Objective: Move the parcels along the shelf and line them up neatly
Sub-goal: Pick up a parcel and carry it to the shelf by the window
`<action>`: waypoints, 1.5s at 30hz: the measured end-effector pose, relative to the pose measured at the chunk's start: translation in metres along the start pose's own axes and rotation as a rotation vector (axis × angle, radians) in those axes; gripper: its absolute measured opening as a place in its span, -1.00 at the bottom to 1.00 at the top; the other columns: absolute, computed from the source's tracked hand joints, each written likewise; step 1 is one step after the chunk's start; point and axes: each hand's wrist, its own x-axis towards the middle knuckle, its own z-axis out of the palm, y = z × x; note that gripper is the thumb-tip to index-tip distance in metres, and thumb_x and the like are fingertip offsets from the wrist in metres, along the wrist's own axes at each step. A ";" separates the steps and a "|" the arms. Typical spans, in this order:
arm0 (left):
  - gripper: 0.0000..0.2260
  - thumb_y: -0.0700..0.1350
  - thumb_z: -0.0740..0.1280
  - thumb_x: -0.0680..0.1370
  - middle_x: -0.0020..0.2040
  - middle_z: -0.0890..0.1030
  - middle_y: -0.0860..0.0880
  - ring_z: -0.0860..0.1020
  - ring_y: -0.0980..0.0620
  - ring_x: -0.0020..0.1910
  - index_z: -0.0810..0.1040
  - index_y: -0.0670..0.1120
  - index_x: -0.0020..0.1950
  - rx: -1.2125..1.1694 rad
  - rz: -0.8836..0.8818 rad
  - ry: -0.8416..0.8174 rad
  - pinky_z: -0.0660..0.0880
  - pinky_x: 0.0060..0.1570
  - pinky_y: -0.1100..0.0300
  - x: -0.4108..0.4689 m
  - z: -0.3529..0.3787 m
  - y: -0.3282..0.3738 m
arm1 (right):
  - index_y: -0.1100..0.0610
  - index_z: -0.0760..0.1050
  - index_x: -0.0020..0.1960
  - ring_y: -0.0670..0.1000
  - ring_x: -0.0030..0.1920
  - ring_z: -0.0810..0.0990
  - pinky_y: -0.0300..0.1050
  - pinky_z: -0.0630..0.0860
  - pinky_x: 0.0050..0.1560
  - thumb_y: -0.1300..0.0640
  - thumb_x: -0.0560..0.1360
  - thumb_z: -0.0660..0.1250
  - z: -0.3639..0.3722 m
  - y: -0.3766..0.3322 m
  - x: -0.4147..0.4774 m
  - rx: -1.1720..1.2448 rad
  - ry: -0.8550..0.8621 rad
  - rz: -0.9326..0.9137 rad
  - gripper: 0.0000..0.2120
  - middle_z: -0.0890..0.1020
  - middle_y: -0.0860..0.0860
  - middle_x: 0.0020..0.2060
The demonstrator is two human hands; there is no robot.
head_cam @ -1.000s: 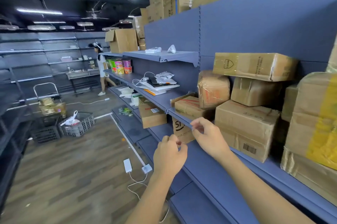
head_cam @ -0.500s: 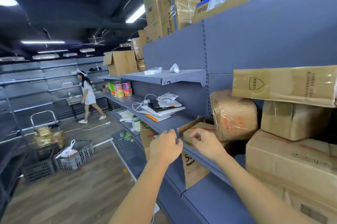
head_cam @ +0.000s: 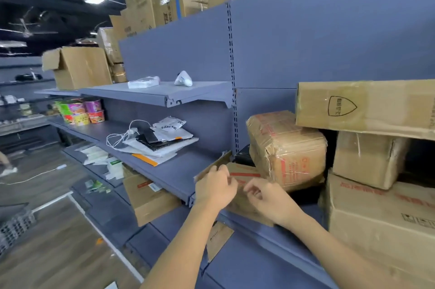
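While both forearms reach in from 6 o'clock, the left hand [head_cam: 215,188] and right hand [head_cam: 270,199] sit close together at the front edge of the grey shelf [head_cam: 179,175], over a low flat parcel [head_cam: 244,174] with red tape. Left hand: fingers curled, resting against the parcel's raised cardboard flap at its 9 o'clock end; whether it actually pinches the flap cannot be told. Right hand: fingers bent and loosely apart, hovering at the parcel's near side, nothing visibly clamped. At 2 o'clock from the hands, a crumpled tape-wrapped parcel [head_cam: 288,150] sits touching the flat one's far edge. At 3 o'clock, a large carton [head_cam: 381,223] stands on the shelf with a smaller box [head_cam: 367,159] on top; a long box with a shield mark [head_cam: 364,106] lies across the stack, tilted. At 10 o'clock on the same shelf level: a heap of mailer bags and a white cable [head_cam: 162,138]; farther along, instant-noodle cups [head_cam: 82,111]. Frame is somewhat blurred.
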 end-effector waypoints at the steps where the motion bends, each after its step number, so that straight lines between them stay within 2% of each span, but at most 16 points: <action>1: -0.78 0.04 0.15 0.58 0.15 0.48 0.00 0.52 -0.05 0.08 0.46 -0.03 0.13 -0.005 0.015 -0.009 0.37 -0.08 0.13 0.008 0.000 -0.008 | 0.11 0.56 0.09 -0.14 -0.14 0.50 -0.20 0.49 0.02 0.23 0.53 0.23 0.006 0.000 0.004 -0.017 -0.021 0.015 -0.81 0.51 -0.21 -0.17; 3: -0.79 0.03 0.15 0.58 0.14 0.48 -0.02 0.51 -0.07 0.08 0.45 -0.05 0.11 -0.011 0.039 -0.041 0.40 -0.05 0.12 0.022 -0.001 -0.028 | 0.07 0.56 0.08 -0.19 -0.20 0.49 -0.29 0.47 -0.08 0.21 0.54 0.23 0.018 -0.002 0.013 -0.053 -0.042 0.036 -0.82 0.54 -0.17 -0.14; 5: -0.80 0.02 0.16 0.58 0.12 0.47 -0.02 0.51 -0.08 0.07 0.44 -0.06 0.09 -0.013 0.059 -0.073 0.43 -0.04 0.09 0.038 -0.004 -0.051 | 0.04 0.55 0.06 -0.25 -0.29 0.48 -0.44 0.39 -0.25 0.20 0.55 0.24 0.029 -0.007 0.021 -0.065 -0.044 0.071 -0.84 0.51 -0.21 -0.21; 7: -0.81 0.02 0.18 0.57 0.11 0.46 0.00 0.51 -0.06 0.06 0.44 -0.04 0.10 -0.040 0.085 -0.100 0.45 -0.05 0.09 0.053 -0.008 -0.073 | 0.05 0.55 0.08 -0.24 -0.24 0.50 -0.46 0.39 -0.22 0.19 0.56 0.23 0.038 -0.012 0.029 -0.090 -0.058 0.093 -0.83 0.49 -0.24 -0.21; 9: -0.81 0.03 0.21 0.56 0.09 0.45 0.03 0.50 -0.02 0.06 0.44 -0.01 0.11 -0.080 0.145 -0.148 0.47 -0.03 0.10 0.064 -0.008 -0.090 | 0.04 0.55 0.09 -0.18 -0.17 0.53 -0.38 0.44 -0.13 0.18 0.56 0.22 0.043 -0.012 0.037 -0.118 -0.044 0.120 -0.81 0.53 -0.22 -0.19; 12: -0.78 0.07 0.26 0.54 0.12 0.47 0.06 0.48 0.03 0.09 0.47 0.03 0.13 -0.121 0.308 -0.226 0.46 0.03 0.09 0.068 0.000 -0.100 | 0.04 0.56 0.10 -0.15 -0.19 0.53 -0.24 0.48 -0.07 0.18 0.55 0.22 0.048 -0.010 0.042 -0.169 0.026 0.187 -0.80 0.55 -0.19 -0.18; 16: -0.66 0.09 0.33 0.48 0.20 0.47 0.04 0.44 -0.01 0.19 0.46 0.04 0.23 -0.063 0.495 -0.302 0.40 0.07 0.08 0.071 0.023 -0.087 | 0.03 0.57 0.03 -0.14 -0.20 0.57 -0.07 0.55 -0.08 0.18 0.53 0.25 0.053 -0.008 0.032 -0.180 0.155 0.217 -0.84 0.59 -0.18 -0.16; 19: -0.63 0.09 0.33 0.47 0.21 0.47 0.05 0.46 -0.04 0.19 0.44 0.04 0.25 -0.126 0.554 -0.315 0.42 0.11 0.06 0.076 0.040 -0.072 | 0.02 0.55 -0.01 -0.21 -0.30 0.49 -0.10 0.50 -0.22 0.19 0.51 0.28 0.047 -0.011 0.017 -0.205 0.290 0.215 -0.88 0.48 -0.24 -0.28; 23: -0.63 0.11 0.38 0.47 0.20 0.46 0.09 0.44 0.11 0.10 0.46 0.03 0.22 -0.347 0.530 -0.367 0.38 0.00 0.22 0.079 0.049 -0.052 | 0.04 0.55 -0.05 -0.09 -0.20 0.50 -0.19 0.48 -0.22 0.21 0.49 0.33 0.029 -0.015 -0.003 -0.192 0.458 0.282 -0.90 0.55 -0.12 -0.28; 26: -0.54 0.27 0.38 0.39 0.18 0.45 0.14 0.46 0.10 0.13 0.45 0.09 0.19 -0.306 0.544 -0.386 0.47 0.09 0.07 0.082 0.055 -0.042 | -0.02 0.52 -0.09 -0.10 -0.18 0.51 -0.28 0.48 -0.22 0.23 0.47 0.34 0.021 -0.013 -0.015 -0.189 0.444 0.314 -0.86 0.55 -0.14 -0.26; 28: -0.44 0.35 0.37 0.34 0.22 0.43 0.13 0.41 0.07 0.22 0.43 0.09 0.23 -0.280 0.539 -0.438 0.44 0.18 0.01 0.080 0.061 -0.039 | -0.08 0.48 -0.12 -0.11 -0.18 0.52 -0.28 0.49 -0.22 0.22 0.47 0.35 0.016 -0.008 -0.020 -0.212 0.432 0.338 -0.81 0.55 -0.16 -0.25; 32: -0.25 0.29 0.40 0.36 0.45 0.23 0.02 0.13 -0.09 0.47 0.27 0.05 0.45 -0.148 0.584 -0.527 0.19 0.41 -0.12 0.072 0.075 -0.046 | -0.06 0.47 -0.15 -0.17 -0.22 0.52 -0.22 0.50 -0.21 0.17 0.45 0.42 0.011 0.000 -0.020 -0.169 0.536 0.407 -0.83 0.53 -0.14 -0.28; 35: -0.14 0.31 0.38 0.37 0.57 -0.01 0.01 -0.06 -0.12 0.54 0.07 0.08 0.54 -0.034 0.604 -0.502 -0.01 0.46 -0.12 0.076 0.079 -0.052 | -0.02 0.42 -0.09 -0.23 -0.13 0.52 -0.22 0.50 -0.19 0.09 0.43 0.46 0.011 0.002 -0.015 -0.173 0.613 0.390 -0.79 0.49 -0.17 -0.18; 37: -0.13 0.31 0.37 0.38 0.58 -0.04 -0.04 -0.09 -0.12 0.54 0.03 0.06 0.54 0.097 0.682 -0.431 -0.08 0.47 -0.08 0.074 0.081 -0.051 | 0.05 0.39 0.01 -0.17 -0.10 0.53 -0.22 0.50 -0.15 0.05 0.38 0.51 0.010 0.004 -0.011 -0.179 0.695 0.403 -0.66 0.43 -0.15 -0.08; 40: -0.14 0.27 0.37 0.40 0.57 -0.02 -0.09 -0.07 -0.14 0.54 0.02 0.02 0.54 0.187 0.737 -0.360 -0.10 0.50 -0.08 0.073 0.087 -0.050 | 0.19 0.31 0.15 0.02 -0.01 0.46 -0.11 0.47 -0.01 0.01 0.30 0.58 0.012 0.013 -0.001 -0.171 0.746 0.456 -0.39 0.29 -0.02 0.05; 45: -0.16 0.26 0.35 0.42 0.57 0.01 -0.10 -0.04 -0.14 0.54 0.02 0.02 0.54 0.239 0.767 -0.316 -0.07 0.49 -0.08 0.075 0.089 -0.052 | 0.20 0.24 0.17 0.13 0.08 0.42 0.00 0.51 0.02 -0.01 0.29 0.57 0.011 0.021 0.024 -0.140 0.749 0.463 -0.32 0.21 0.04 0.10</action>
